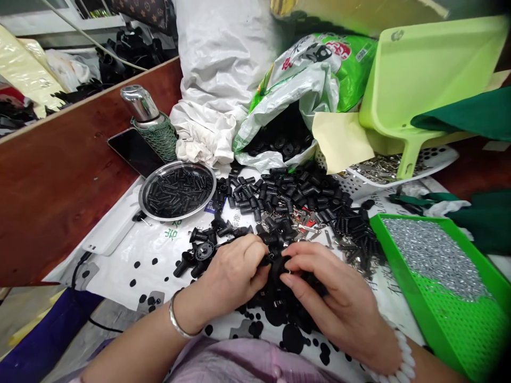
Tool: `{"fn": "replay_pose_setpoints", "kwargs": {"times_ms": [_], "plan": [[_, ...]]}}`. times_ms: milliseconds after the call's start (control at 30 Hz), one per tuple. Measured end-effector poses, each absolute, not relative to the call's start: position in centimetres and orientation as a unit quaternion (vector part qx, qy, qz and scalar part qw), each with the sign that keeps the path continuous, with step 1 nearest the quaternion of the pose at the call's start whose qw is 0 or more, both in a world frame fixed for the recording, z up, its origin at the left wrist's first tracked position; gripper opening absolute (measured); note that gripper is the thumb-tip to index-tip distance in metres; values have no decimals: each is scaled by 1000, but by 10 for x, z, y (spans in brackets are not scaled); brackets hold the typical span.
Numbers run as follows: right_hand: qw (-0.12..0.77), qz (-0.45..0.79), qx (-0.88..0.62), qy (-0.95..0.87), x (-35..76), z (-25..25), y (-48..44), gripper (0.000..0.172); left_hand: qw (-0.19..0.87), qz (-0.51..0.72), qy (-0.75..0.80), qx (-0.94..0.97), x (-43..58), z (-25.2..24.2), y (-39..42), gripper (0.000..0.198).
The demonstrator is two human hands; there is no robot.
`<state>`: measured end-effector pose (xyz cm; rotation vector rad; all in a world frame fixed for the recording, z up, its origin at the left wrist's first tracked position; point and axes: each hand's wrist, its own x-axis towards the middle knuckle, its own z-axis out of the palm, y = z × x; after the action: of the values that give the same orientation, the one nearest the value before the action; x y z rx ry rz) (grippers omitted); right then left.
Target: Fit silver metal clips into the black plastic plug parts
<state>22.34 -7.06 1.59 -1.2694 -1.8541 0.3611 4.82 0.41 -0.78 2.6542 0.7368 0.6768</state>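
Both hands meet low over the pile of black parts at the table's middle. My left hand (235,268), with a silver bangle at the wrist, is closed in a pinch on a small black part, mostly covered by the fingers. Close beside it, the bent fingers and thumb of my right hand (333,290) close on a round black plastic part (280,270). Whether the two parts touch is hard to see. Around the hands lie many black plastic sleeves (275,191), metal strips (313,226) and a round flanged black piece (204,251).
A steel plate (143,205) of black springs stands at left, near a phone (133,151) and a flask (139,103). On the right are a green tray (435,319) of small silver pieces and a light-green dustpan (431,74). An open bag (319,90) of black parts sits behind.
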Motion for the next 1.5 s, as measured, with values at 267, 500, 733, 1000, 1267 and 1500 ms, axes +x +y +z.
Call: {"fn": "replay_pose_setpoints", "kwargs": {"times_ms": [267,500,733,1000,1267,1500], "plan": [[360,-15,-510,-781,209,6,-71,11,134,221,231,938,47,-12,3,19],[425,181,-522,-717,225,8,-62,3,308,253,275,875,44,-6,5,26],[412,187,-476,-754,232,8,-66,12,302,261,202,894,40,-7,5,25],[397,224,-465,-759,234,18,-64,10,301,267,156,902,37,-4,2,28],[341,117,-462,-810,244,27,-66,34,409,288,176,848,41,3,6,26],[184,-24,-392,-901,252,39,-67,40,450,240,165,844,38,-1,8,26]]}}
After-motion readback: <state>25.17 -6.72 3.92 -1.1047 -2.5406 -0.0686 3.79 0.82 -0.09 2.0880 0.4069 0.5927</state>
